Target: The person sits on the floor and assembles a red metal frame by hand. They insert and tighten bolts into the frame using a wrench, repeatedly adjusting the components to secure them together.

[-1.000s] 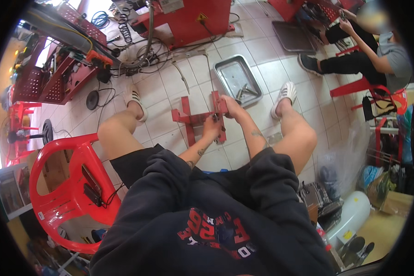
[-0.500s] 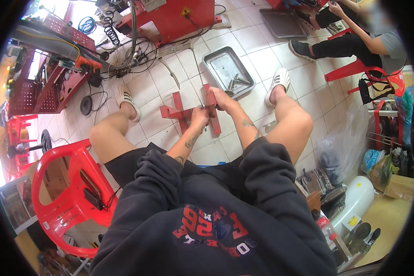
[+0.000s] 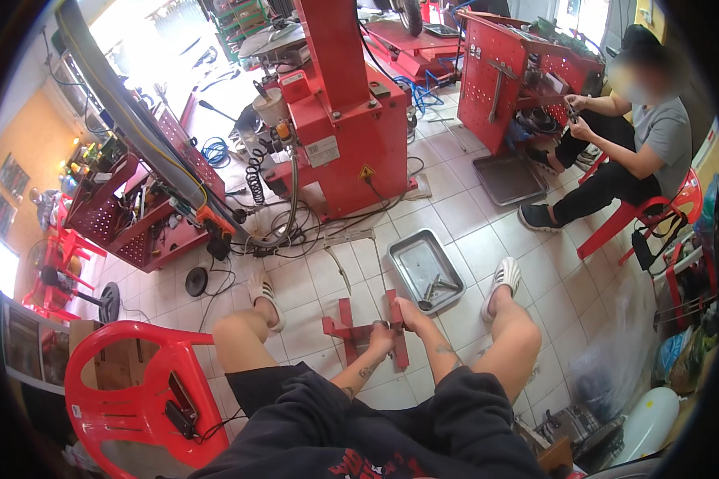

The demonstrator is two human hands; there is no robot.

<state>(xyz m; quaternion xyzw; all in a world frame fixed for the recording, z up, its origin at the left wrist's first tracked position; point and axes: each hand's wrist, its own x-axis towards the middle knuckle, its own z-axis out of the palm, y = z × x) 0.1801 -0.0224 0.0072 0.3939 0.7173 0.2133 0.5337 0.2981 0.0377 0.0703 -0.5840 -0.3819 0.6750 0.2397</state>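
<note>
the person sits low with knees apart, dark sweatshirt sleeves running forward from the bottom of the view. both hands meet on a red metal frame [image 3: 367, 331] lying on the tiled floor [image 3: 463, 215] between the feet. the left hand [image 3: 380, 338] is curled tight around the frame's middle crossbar, fingers wrapped under it. the right hand [image 3: 408, 313] is closed on the upright bar at the frame's right side, just beside the left hand, knuckles up; whether it also grips a small tool there is too small to tell.

a white sandal [image 3: 262, 290] sits left of the frame and another white sandal [image 3: 503, 277] to its right. a red plastic chair [image 3: 132, 383] stands at the person's left, near the knee.

just beyond the frame, a grey metal tray [image 3: 423, 267] lies on the tiles with a few dark metal parts in it. farther off, cables trail across the floor to a big red machine [image 3: 335, 120]. a red tool cart [image 3: 132, 211] stands far left. at far right, another person sits on a red chair, hands busy with a small part.
</note>
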